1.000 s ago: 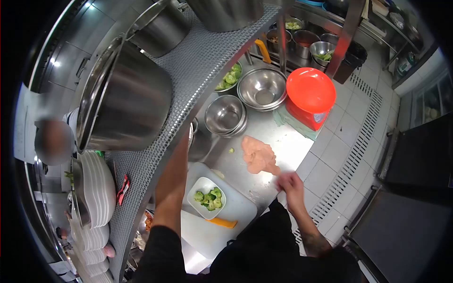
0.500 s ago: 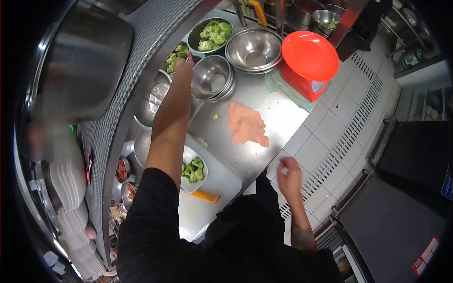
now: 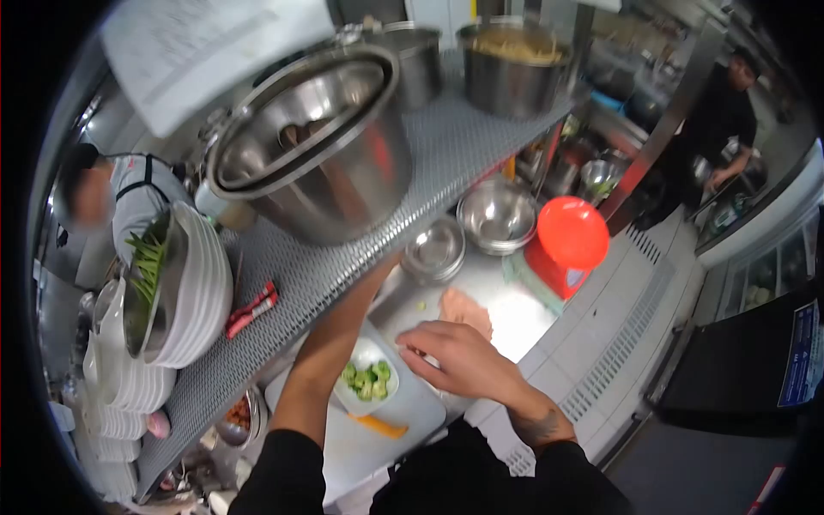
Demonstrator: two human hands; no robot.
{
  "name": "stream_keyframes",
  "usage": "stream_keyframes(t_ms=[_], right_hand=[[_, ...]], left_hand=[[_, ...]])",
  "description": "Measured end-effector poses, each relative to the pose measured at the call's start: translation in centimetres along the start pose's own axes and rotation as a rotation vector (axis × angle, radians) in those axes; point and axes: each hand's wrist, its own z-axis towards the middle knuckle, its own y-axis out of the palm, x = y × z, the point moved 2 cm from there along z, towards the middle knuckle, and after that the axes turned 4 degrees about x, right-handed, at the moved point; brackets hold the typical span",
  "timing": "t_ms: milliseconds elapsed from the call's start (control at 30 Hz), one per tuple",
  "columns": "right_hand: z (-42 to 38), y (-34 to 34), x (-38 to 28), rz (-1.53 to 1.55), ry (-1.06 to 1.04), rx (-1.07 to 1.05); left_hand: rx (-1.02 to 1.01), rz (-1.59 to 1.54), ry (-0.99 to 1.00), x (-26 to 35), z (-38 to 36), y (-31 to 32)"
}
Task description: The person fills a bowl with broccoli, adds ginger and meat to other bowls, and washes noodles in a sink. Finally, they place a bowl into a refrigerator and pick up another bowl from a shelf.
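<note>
My left forearm reaches up under the perforated metal shelf, and the shelf's edge hides my left hand. My right hand hovers over the counter, fingers loosely stretched with the thumb apart and nothing visible between them. Just beyond it lies a pinkish cloth, partly covered by the hand. Left of the hand, a white bowl holds cut broccoli. The bowl rests on a white cutting board, where an orange handle pokes out beside it. Stacked steel bowls stand past the cloth.
Larger steel bowls and a red kitchen scale sit at the counter's far end. On the shelf are big steel pots, white bowls and a red packet. Two other people are nearby, at far left and far right.
The view has lifted and turned, bringing the shelf top into sight. My right hand has come from beside the counter to above it. My left hand has passed out of sight behind the shelf.
</note>
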Motion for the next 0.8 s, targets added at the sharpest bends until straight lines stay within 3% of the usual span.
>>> stream_keyframes(t_ms=[67,133,200,233,333,433,533,600,633,700,767,800], right_hand=[[1.4,-5.5,-3.9,-0.184,-0.281,0.294],[4.4,-12.2,-7.4,-0.495,-0.34,0.568],[9.8,-18.3,-8.7,-0.561,-0.28,0.765],[12.6,-21.3,-7.8,-0.823,-0.254,0.716],[21.2,-27.5,-3.1,-1.057,0.39,0.241],[24.6,-27.9,-0.3,-1.244,0.34,-0.109],[24.7,-26.8,-1.3,-1.265,0.383,-0.107],[24.3,-27.0,-2.9,-1.115,0.562,-0.233],[24.5,-27.2,-2.3,-1.122,0.559,-0.232],[25.3,-27.6,0.3,-0.961,0.445,-0.135],[25.8,-27.6,-0.2,-0.999,0.448,-0.104],[25.3,-27.7,-1.0,-0.883,0.44,0.022]], left_hand=[[-0.029,-0.05,-0.066,1.1,1.7,-2.1],[-0.023,-0.084,-0.096,2.6,2.1,-4.5],[0.008,-0.138,-0.115,3.2,1.1,-5.8],[0.027,-0.166,-0.12,3.6,0.2,-6.6],[0.086,-0.263,-0.129,4.8,-3.1,-8.9],[0.162,-0.324,-0.108,5.2,-4.2,-10.8],[0.271,-0.325,-0.023,5.6,-4.9,-13.2],[0.266,-0.453,-0.046,6.0,-5.3,-14.9],[-0.046,-1.146,-0.462,8.2,-6.4,-18.4],[-0.138,-1.169,-0.587,9.8,-7.4,-21.6],[-0.214,-1.197,-0.554,10.7,-8.0,-22.7],[-0.22,-1.215,-0.535,11.7,-8.4,-24.1]])
